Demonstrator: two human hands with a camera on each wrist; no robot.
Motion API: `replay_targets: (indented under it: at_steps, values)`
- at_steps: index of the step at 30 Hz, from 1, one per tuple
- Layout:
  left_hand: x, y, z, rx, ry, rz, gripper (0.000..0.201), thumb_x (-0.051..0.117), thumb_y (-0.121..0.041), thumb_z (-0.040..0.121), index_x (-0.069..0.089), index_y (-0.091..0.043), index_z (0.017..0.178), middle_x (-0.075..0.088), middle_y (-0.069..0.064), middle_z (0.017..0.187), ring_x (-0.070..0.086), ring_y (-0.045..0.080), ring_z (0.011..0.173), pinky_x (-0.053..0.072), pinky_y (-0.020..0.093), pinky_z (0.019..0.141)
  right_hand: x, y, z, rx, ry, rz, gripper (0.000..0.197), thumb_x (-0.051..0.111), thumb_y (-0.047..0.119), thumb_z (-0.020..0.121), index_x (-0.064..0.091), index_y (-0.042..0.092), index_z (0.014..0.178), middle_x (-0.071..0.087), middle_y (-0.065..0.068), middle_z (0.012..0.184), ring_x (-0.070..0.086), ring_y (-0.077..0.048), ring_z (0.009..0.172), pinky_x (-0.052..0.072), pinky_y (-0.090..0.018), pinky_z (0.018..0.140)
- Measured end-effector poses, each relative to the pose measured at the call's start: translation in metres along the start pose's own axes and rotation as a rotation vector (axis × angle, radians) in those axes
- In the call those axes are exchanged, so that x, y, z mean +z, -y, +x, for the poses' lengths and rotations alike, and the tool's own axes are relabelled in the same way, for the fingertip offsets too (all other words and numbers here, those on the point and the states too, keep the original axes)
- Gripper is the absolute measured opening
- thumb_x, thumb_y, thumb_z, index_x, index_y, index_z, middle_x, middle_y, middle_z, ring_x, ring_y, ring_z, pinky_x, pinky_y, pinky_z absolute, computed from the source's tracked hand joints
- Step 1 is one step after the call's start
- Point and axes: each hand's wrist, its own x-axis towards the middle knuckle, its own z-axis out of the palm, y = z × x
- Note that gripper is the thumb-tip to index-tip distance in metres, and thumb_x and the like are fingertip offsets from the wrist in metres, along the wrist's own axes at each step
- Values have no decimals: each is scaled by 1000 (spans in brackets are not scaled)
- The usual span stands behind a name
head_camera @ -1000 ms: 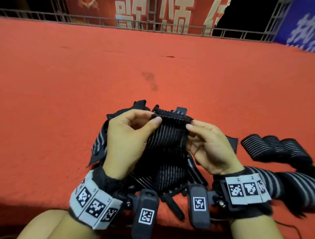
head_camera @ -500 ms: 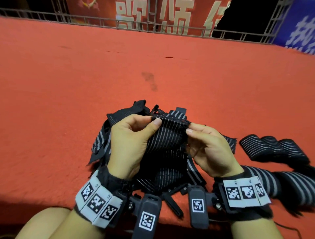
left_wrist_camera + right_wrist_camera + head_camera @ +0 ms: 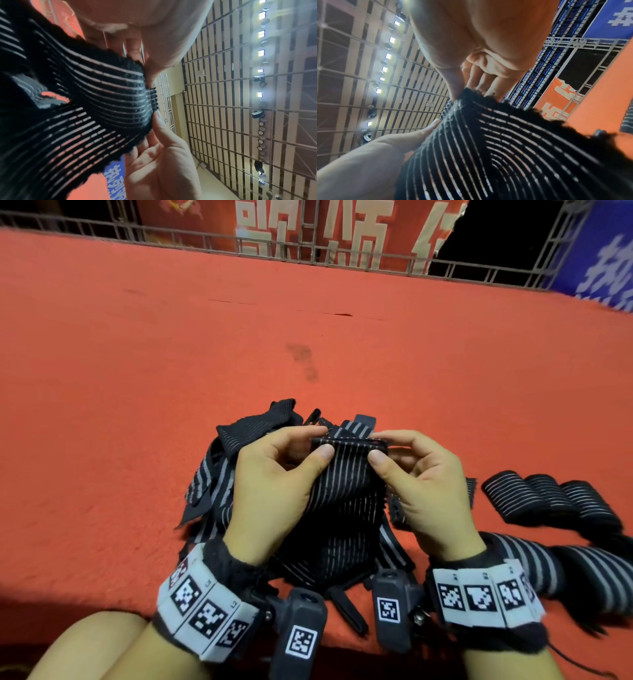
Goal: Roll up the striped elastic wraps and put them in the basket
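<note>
We pinch the striped wrap's (image 3: 346,470) top edge btwn left hand (image 3: 274,491) and right hand (image 3: 423,491) (thumbs in front). Each grip clamps a corner; the rest hangs below onto the pile (image 3: 219,474).

— Which wrap is in play?
— A black elastic wrap with thin pale stripes (image 3: 346,474), held up above the heap, its top edge level and pinched at both corners, the rest hanging down slack.
— And the heap?
— A tangled pile of unrolled striped wraps (image 3: 212,484) on the red floor, right under the held one.
— Any finished?
— Three rolled wraps (image 3: 548,501) lie side by side, touching, on the floor to the right. Two more striped rolls (image 3: 555,570) lie nearer, partly hidden.
</note>
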Motion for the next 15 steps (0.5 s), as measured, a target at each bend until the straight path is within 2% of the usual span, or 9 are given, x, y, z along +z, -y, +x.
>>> replay_targets:
  at_steps: [2, 4, 8, 10, 14, 15]
  values:
    - [0, -2, 0, 15, 16, 10, 16, 77, -14, 87, 78, -25, 98, 77, 3, 87, 73, 22, 86, 59, 36, 84, 1, 0, -1, -3, -7, -21, 19, 70, 3, 88, 74, 20, 93, 77, -9, 87, 74, -19, 81, 57, -27, 72]
    - [0, -3, -1, 27, 19, 25, 14, 75, -14, 88, 79, -25, 96, 78, -2, 87, 74, 18, 85, 58, 29, 82, 2, -1, -1, 5, -14, -42, 18, 69, 3, 90, 74, 20, 90, 78, -7, 83, 73, -17, 77, 57, -26, 70]
    - [-1, -3, -2, 47, 42, 52, 20, 77, -8, 85, 79, -26, 93, 78, -11, 82, 74, 8, 79, 56, 19, 76, 2, -3, -3, 1, -25, -140, 16, 69, 12, 93, 76, 26, 86, 77, -5, 78, 73, -18, 74, 58, -37, 74]
    - [-2, -3, -2, 74, 49, 71, 23, 79, -6, 82, 78, -27, 92, 77, -13, 81, 72, 3, 76, 54, 16, 75, 0, -3, -3, -14, -36, -197, 13, 69, 16, 94, 75, 25, 87, 77, -3, 75, 72, -15, 71, 56, -36, 71]
    - [-2, -4, -3, 102, 23, 64, 26, 82, -4, 78, 79, -27, 90, 76, -15, 79, 70, -1, 72, 53, 14, 74, 1, -1, -5, -65, -36, -297, 12, 66, 29, 95, 73, 24, 87, 74, -6, 71, 69, -16, 67, 55, -41, 63]
    - [-2, -5, -3, 100, 14, 52, 26, 82, -4, 77, 79, -27, 89, 77, -15, 79, 70, 0, 72, 53, 15, 74, 1, 0, -5, -67, -28, -288, 12, 65, 28, 96, 73, 24, 87, 75, -5, 73, 70, -15, 69, 56, -39, 63]
